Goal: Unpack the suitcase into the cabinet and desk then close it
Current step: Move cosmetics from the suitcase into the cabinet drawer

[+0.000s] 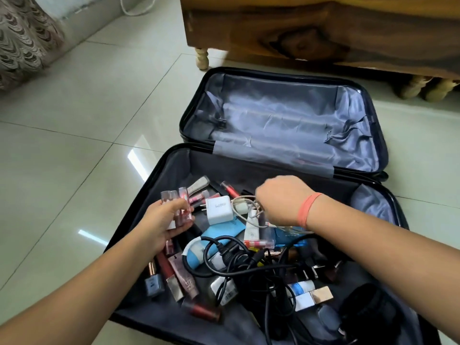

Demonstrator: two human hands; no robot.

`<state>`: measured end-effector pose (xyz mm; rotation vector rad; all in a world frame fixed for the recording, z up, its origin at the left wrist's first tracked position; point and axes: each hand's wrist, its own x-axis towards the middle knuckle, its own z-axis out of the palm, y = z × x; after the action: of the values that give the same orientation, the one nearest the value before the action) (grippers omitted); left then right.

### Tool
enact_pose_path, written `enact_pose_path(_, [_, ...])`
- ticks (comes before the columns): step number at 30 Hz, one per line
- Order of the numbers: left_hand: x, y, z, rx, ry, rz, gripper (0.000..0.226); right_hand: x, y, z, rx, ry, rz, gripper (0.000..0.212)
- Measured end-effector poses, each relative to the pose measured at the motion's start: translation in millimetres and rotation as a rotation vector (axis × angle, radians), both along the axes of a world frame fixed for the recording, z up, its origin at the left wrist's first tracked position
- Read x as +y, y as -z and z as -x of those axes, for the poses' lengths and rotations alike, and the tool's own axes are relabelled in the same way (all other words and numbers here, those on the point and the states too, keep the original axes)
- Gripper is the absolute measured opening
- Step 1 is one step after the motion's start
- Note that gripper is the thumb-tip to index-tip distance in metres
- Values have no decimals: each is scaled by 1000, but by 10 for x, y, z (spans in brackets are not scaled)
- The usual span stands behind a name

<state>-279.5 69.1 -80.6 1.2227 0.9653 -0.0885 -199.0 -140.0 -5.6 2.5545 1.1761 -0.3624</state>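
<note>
A black suitcase (159, 170) lies open on the tiled floor; its far half, lined in grey cloth (286, 125), holds nothing. The near half is full of lip-gloss tubes, small cosmetic bottles, a white charger plug (219, 210), a white cable (245, 204) and tangled black cables (239, 257). My left hand (161, 225) grips several clear pink lip-gloss tubes (178, 207) over the left side of the case. My right hand (281, 200), with an orange band on the wrist, hovers over the white cable with fingers curled down; whether it holds the cable is hidden.
A wooden cabinet (323, 28) on turned legs stands just beyond the suitcase. A patterned curtain (22, 43) hangs at the far left, with a white cord (134, 8) on the floor near it. Pale glossy tiles (74, 145) surround the case.
</note>
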Motion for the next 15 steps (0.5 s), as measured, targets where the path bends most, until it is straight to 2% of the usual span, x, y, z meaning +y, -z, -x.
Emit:
enact_pose_path(3, [44,29,29,5,30,-1,19,338,216,-15,-17,-11,-265,17])
enact_pose_path(7, [49,28,23,-34,30,48,21,543,577,-210,182,129,-192,25])
enact_pose_path(11, [75,20,-20,-56,29,135,25,439,669,-260,260,265,-181,18])
enact_pose_path(13, [93,31,-44,-55,24,153,27,409,718,-260,274,348,-233,21])
enact_pose_path(15, [100,60,-48,-60,-5,165,30,443,768,-329,215,475,-374,23])
